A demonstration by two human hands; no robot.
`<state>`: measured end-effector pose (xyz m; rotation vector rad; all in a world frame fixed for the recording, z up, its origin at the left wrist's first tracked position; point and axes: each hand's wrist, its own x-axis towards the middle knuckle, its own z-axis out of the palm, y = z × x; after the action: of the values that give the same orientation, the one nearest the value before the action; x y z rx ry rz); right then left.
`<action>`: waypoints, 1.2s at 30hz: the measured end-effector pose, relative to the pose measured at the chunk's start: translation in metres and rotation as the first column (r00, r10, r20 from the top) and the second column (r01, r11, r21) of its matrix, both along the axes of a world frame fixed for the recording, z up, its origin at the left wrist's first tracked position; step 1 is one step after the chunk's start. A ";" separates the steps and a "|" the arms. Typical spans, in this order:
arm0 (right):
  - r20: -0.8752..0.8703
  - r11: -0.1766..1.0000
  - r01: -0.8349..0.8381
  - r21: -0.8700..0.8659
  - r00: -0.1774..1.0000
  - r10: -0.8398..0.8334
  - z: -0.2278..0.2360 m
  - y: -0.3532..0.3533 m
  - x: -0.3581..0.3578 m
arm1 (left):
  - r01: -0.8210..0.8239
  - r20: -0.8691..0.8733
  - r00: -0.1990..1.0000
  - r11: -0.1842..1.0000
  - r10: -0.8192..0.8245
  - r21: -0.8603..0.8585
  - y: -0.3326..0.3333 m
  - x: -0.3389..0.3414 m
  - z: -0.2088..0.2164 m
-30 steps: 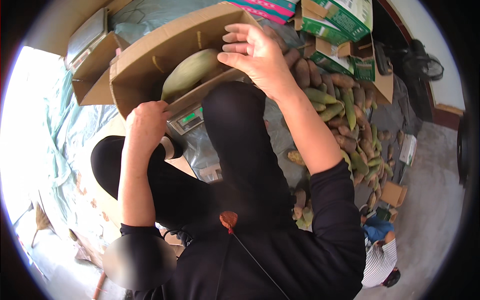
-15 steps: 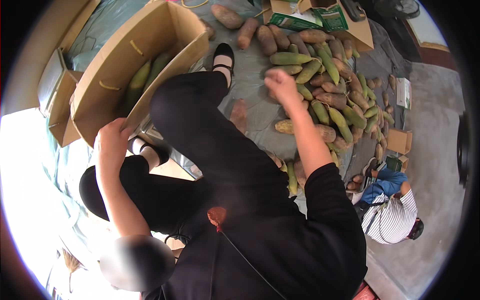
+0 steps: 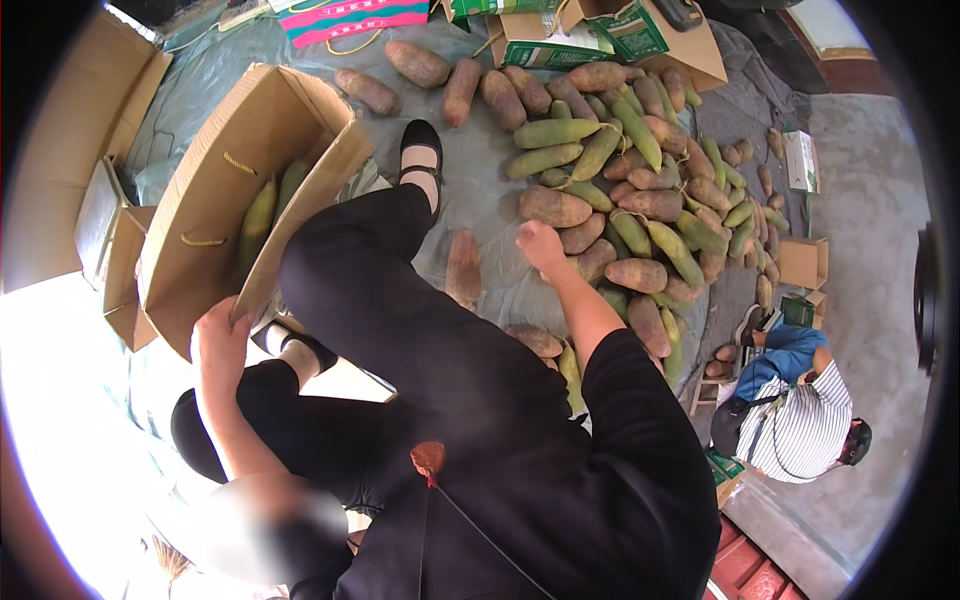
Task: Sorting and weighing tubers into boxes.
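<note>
My left hand [image 3: 218, 338] grips the near top edge of an open cardboard box [image 3: 190, 150] with its fingers folded over the rim. Inside the box lie long green radishes [image 3: 258, 215], one partly behind another. My right hand [image 3: 541, 247] is closed, with no thing showing in it, beside the left edge of a large heap of radishes. Just beyond it lies a brownish-purple radish [image 3: 555, 207]. Green radishes [image 3: 675, 252] and brownish ones are mixed through the heap. A single reddish-brown radish [image 3: 463, 268] lies apart on the sheet, between my leg and my right hand.
A greenish plastic sheet [image 3: 430, 240] covers the ground. Beyond the heap stand open green-and-brown cartons [image 3: 555, 45] and a pink-and-blue box [image 3: 350, 20]. More cardboard [image 3: 65, 140] stands at far left. Another person in a striped shirt [image 3: 795, 425] crouches at right.
My view has shifted, with the box and heap sitting differently in it. My right hand has drawn back toward me along the heap's edge. My left hand stays on the box rim.
</note>
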<state>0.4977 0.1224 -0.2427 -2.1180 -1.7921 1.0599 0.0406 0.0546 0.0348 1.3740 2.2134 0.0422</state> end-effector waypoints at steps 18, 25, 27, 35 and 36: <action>-0.363 0.603 0.747 -0.280 0.499 -0.787 -0.007 0.189 0.087 | -0.043 0.087 0.995 0.998 0.038 0.048 0.001 -0.009 -0.021; -0.490 0.470 0.759 -0.451 0.229 -0.841 -0.021 0.224 0.120 | -0.055 0.067 0.996 0.998 0.053 0.028 0.009 -0.003 -0.016; -0.511 0.425 0.768 -0.479 0.150 -0.846 -0.023 0.230 0.115 | -0.058 0.053 0.997 0.998 0.057 0.023 0.008 -0.002 -0.014; -0.542 0.503 0.782 -0.368 0.260 -0.799 -0.025 0.245 0.136 | -0.059 0.064 0.996 0.997 0.055 0.052 0.014 -0.003 -0.016; -0.538 0.517 0.768 -0.379 0.272 -0.798 -0.018 0.243 0.129 | -0.072 0.071 0.995 0.996 0.069 0.047 0.013 -0.003 -0.017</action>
<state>0.6264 0.3657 -0.2606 -1.8360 -0.2301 1.2510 0.0375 0.0680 0.0180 1.3004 2.2156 0.1692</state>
